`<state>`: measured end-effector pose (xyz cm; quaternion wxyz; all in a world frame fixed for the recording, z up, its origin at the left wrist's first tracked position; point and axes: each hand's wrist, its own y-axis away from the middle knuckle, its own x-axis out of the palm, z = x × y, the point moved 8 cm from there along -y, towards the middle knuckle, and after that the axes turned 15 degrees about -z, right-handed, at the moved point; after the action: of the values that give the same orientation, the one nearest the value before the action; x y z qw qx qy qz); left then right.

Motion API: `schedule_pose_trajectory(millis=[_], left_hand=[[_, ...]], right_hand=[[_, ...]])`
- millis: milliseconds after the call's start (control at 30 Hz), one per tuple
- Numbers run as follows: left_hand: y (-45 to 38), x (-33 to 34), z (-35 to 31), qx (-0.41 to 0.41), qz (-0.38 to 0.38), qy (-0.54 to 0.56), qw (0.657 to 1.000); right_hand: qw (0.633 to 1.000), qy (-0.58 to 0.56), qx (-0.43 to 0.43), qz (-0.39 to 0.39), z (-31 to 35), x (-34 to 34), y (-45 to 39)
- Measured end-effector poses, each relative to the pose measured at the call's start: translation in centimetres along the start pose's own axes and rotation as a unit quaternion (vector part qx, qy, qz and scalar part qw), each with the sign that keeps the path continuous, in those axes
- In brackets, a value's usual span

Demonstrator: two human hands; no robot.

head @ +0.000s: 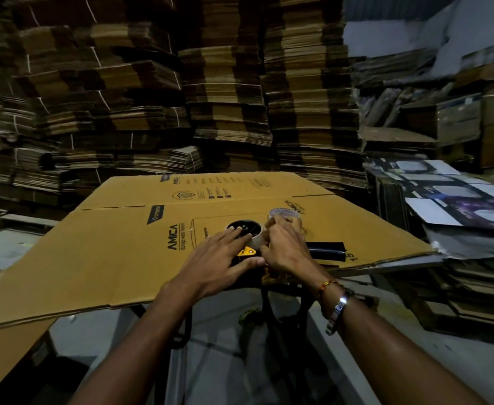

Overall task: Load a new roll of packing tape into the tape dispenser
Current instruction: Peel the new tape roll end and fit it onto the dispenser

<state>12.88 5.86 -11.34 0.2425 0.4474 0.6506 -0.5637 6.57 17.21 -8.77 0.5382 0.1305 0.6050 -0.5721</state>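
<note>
A black tape dispenser (247,252) with a yellow plate lies flat on a flattened cardboard box (123,252); its black handle (326,250) points right. A clear tape roll (258,240) sits around the dispenser's black hub. My left hand (219,258) lies over the dispenser with straight fingers pressing on the hub and the thumb along the near side. My right hand (286,249) is curled against the roll's right side, with its fingertips pinching at the roll's edge. A second tape roll (283,213) lies just behind my right hand.
Tall stacks of flattened cartons (225,97) wall in the back and left. Printed sheets (450,197) and more cartons pile up at the right. The cardboard box overhangs the grey floor (225,361) towards me; dark cords (269,311) hang below its near edge.
</note>
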Motion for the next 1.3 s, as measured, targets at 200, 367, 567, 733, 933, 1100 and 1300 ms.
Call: schedule_pose_trajectory(millis=[200,367,567,733,933,1100,1300], left_hand=[[-0.1,0.7,0.5,-0.006,0.002,-0.004,1.0],[0.1,0.8,0.7,-0.02,0.012,0.008,1.0],[0.1,0.6,0.7,-0.018,0.01,0.002,1.0],[-0.1,0.9,0.8,-0.024,0.015,0.002,1.0],[0.0,1.1,1.0,-0.03,0.021,0.0,0.999],[-0.1,1.1,1.0,-0.031,0.017,0.002,0.999],[0.1,0.9,1.0,-0.042,0.01,0.003,0.999]], right_hand=[[0.999,-0.023,-0.025,-0.005,0.3,-0.5,0.7],[0.999,-0.026,-0.041,-0.014,0.7,-1.2,1.9],[0.996,0.004,-0.088,-0.03,1.4,-1.9,3.2],[0.995,-0.021,-0.092,-0.043,0.9,-3.0,4.5],[0.996,-0.077,-0.039,-0.035,0.0,-3.5,5.0],[0.993,-0.115,-0.012,-0.034,-0.7,-4.2,5.6],[0.989,-0.141,-0.022,-0.046,-1.0,-4.7,6.5]])
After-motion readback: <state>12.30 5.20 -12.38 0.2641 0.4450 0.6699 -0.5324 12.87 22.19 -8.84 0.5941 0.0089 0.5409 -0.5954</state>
